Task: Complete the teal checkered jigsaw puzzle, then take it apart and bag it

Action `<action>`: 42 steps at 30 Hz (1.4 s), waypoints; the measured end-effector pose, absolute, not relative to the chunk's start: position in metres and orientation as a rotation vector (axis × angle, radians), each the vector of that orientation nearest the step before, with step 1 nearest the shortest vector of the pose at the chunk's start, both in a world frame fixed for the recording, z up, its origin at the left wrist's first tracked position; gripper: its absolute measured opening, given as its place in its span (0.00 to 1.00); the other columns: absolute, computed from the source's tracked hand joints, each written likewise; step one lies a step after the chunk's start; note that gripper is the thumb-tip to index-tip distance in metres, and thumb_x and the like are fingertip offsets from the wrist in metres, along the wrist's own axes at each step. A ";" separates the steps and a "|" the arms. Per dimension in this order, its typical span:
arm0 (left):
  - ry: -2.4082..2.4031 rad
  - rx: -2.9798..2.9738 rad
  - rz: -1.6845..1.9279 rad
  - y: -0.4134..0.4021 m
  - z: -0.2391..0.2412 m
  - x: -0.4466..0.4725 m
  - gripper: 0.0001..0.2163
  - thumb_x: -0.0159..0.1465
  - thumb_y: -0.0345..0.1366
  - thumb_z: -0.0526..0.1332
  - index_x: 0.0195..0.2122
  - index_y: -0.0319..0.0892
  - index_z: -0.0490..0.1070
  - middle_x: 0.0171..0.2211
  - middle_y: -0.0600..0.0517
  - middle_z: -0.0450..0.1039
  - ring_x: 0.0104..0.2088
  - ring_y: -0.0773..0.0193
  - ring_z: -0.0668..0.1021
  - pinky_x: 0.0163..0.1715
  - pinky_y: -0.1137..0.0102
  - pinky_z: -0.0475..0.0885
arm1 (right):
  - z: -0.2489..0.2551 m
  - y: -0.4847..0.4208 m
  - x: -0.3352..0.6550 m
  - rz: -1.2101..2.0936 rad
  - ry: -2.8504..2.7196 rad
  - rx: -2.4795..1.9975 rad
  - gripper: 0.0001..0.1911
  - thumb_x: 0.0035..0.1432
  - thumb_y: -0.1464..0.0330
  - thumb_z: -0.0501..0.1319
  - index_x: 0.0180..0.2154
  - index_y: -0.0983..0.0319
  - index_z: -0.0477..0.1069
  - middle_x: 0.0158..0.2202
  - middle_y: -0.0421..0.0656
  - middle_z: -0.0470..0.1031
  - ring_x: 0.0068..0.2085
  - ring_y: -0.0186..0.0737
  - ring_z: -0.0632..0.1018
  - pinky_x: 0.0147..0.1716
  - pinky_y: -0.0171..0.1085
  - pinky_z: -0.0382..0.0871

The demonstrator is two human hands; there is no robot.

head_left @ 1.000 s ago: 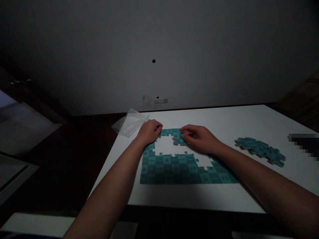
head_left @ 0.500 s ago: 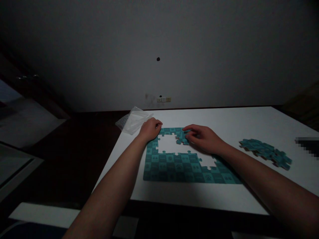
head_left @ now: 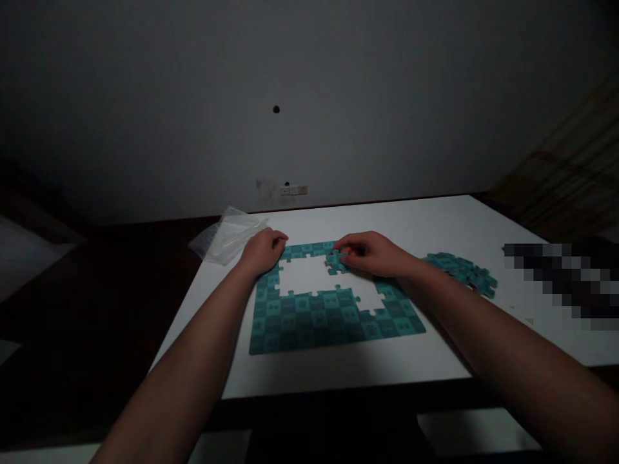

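Note:
A teal checkered jigsaw puzzle (head_left: 309, 322) lies partly assembled, white table showing through an irregular gap in its upper middle. My right hand (head_left: 374, 253) is over the gap's upper right and pinches a teal puzzle piece (head_left: 333, 263) between thumb and fingers. The piece looks tilted; whether it touches the neighbouring pieces I cannot tell. At the puzzle's upper left corner rests my left hand (head_left: 264, 252), its fingers loosely curled with nothing seen in them. Part of the puzzle's upper right side is hidden behind my right hand.
A pile of loose teal pieces (head_left: 464, 274) sits to the right, partly behind my right forearm. A clear plastic bag (head_left: 229, 235) lies at the table's left edge, beyond my left hand. The white table (head_left: 387, 219) stands near a grey wall; a pixelated dark patch covers the right side.
The view has swung to the right, so the table appears further left. My right hand still holds the puzzle piece, now more tilted. My left hand stays by the puzzle's corner.

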State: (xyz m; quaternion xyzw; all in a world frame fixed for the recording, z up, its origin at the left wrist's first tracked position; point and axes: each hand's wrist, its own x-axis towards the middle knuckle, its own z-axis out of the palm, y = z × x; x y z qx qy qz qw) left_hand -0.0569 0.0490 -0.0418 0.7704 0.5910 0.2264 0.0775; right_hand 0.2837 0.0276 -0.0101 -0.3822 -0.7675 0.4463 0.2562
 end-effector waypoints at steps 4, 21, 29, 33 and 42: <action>1.755 2.309 0.678 0.050 -0.041 -0.059 0.17 0.73 0.42 0.60 0.52 0.44 0.86 0.48 0.43 0.83 0.47 0.50 0.83 0.53 0.58 0.77 | 0.015 0.028 0.304 1.440 -2.120 -1.048 0.23 0.55 0.61 0.73 0.50 0.65 0.83 0.31 0.41 0.80 0.28 0.37 0.76 0.29 0.36 0.68; 1.784 2.296 0.652 0.052 -0.039 -0.059 0.17 0.71 0.44 0.60 0.51 0.45 0.86 0.47 0.44 0.83 0.47 0.50 0.83 0.52 0.58 0.77 | 0.024 0.020 0.317 1.622 -2.367 -1.127 0.09 0.53 0.64 0.74 0.32 0.60 0.77 0.25 0.39 0.81 0.25 0.38 0.79 0.25 0.35 0.69; 1.791 2.289 0.653 0.052 -0.039 -0.058 0.18 0.71 0.44 0.60 0.51 0.45 0.86 0.46 0.44 0.83 0.47 0.50 0.82 0.52 0.58 0.77 | 0.020 0.017 0.313 1.657 -2.294 -1.116 0.10 0.55 0.64 0.73 0.38 0.60 0.79 0.25 0.38 0.80 0.24 0.37 0.79 0.23 0.33 0.67; 1.776 2.290 0.662 0.052 -0.039 -0.058 0.17 0.71 0.44 0.60 0.52 0.45 0.86 0.46 0.45 0.83 0.46 0.50 0.82 0.52 0.58 0.77 | 0.020 0.016 0.313 1.737 -2.257 -1.134 0.17 0.54 0.63 0.74 0.45 0.60 0.80 0.30 0.39 0.83 0.25 0.38 0.81 0.24 0.34 0.73; 1.778 2.284 0.656 0.050 -0.038 -0.057 0.17 0.71 0.43 0.60 0.52 0.44 0.86 0.47 0.44 0.83 0.48 0.49 0.83 0.52 0.57 0.77 | 0.014 0.017 0.312 1.678 -2.425 -1.128 0.15 0.55 0.62 0.74 0.42 0.61 0.80 0.24 0.36 0.78 0.23 0.36 0.78 0.21 0.33 0.68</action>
